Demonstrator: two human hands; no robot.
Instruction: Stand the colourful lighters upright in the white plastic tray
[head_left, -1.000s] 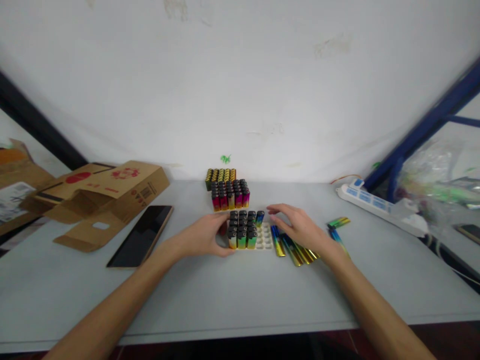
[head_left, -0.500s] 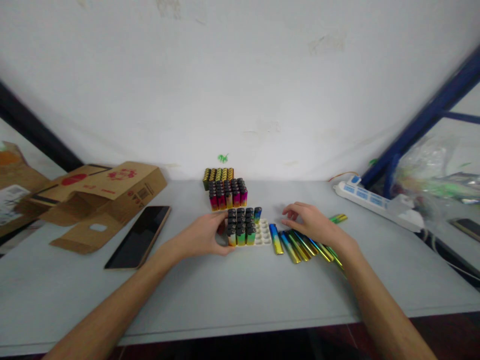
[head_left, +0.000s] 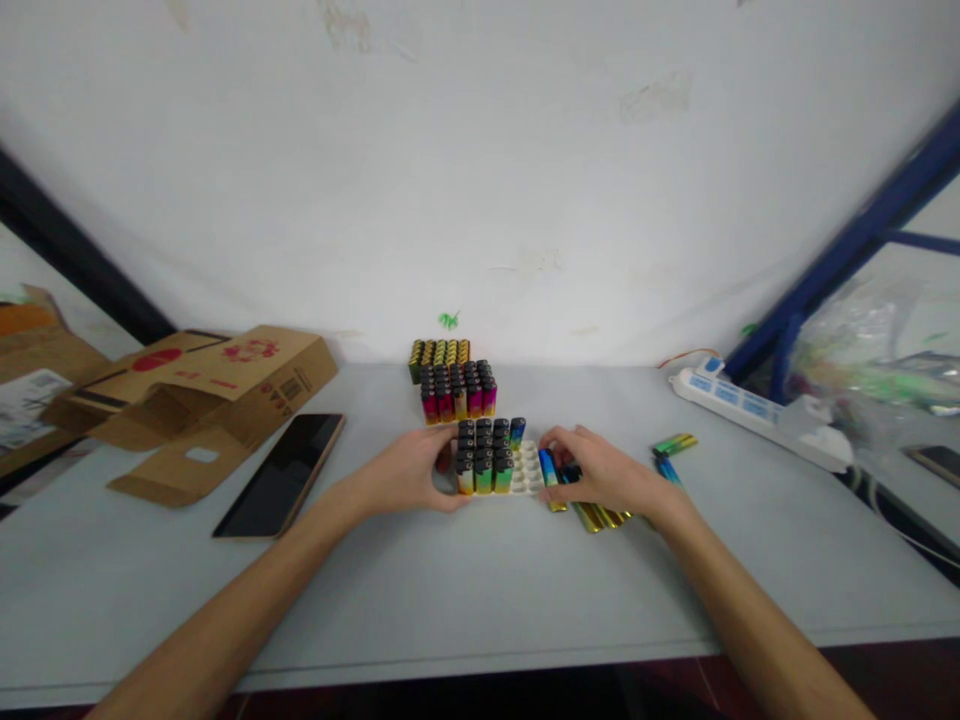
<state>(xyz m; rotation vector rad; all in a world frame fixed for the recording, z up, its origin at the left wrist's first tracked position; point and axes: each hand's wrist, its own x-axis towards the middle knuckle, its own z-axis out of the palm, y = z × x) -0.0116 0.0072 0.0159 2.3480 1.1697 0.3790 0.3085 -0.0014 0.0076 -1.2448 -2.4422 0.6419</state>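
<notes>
A white tray [head_left: 525, 482] with round sockets carries several upright lighters [head_left: 484, 455] with dark tops and green-yellow bodies, packed on its left side. One blue lighter [head_left: 517, 432] stands apart at the back of the tray. My left hand [head_left: 420, 470] is closed round the tray's left end, thumb at the front corner. At the tray's right edge, my right hand [head_left: 585, 468] curls round a loose blue-and-yellow lighter [head_left: 548, 468], finger above and thumb across its lower part. More shiny lighters [head_left: 600, 517] lie under that hand, partly hidden.
Behind stand a block of pink lighters [head_left: 459, 398] and a gold-topped block [head_left: 439, 353]. A phone [head_left: 281, 475] and an opened cardboard box [head_left: 247, 375] lie left. Two stray lighters [head_left: 675, 444] and a power strip [head_left: 757, 410] are on the right.
My right hand has moved left and down from over the loose lighters to the tray's right edge, its fingers closing round a lighter. My left hand has stayed at the tray.
</notes>
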